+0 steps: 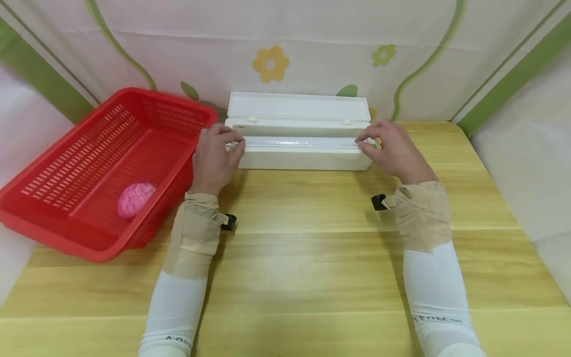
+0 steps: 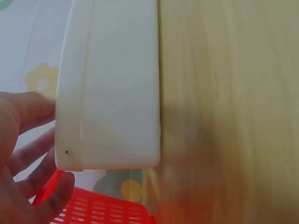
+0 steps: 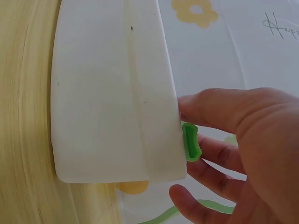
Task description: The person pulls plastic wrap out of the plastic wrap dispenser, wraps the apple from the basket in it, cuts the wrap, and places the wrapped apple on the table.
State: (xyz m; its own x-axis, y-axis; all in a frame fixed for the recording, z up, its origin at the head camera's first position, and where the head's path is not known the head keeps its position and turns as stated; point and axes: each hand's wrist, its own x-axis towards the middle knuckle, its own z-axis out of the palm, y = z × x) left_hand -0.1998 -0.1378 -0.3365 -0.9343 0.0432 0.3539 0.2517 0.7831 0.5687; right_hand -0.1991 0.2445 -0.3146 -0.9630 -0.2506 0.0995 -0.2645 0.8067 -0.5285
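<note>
Right wrist view: script "Hap…" on wall covering (image 3: 210, 56), remainder cut off at frame edge. Head view: lettering on white sleeves (image 1: 434, 277) creased, illegible. Film roll (image 1: 296, 142) lies inside lidded white box (image 1: 303, 160), beside red basket (image 1: 138, 153). Left hand (image 1: 215, 157), right hand (image 1: 394, 149) at opposite roll ends, thumb and fingertips drawn close; wrist views hide tips; whether film is pinched, cannot tell.
</note>
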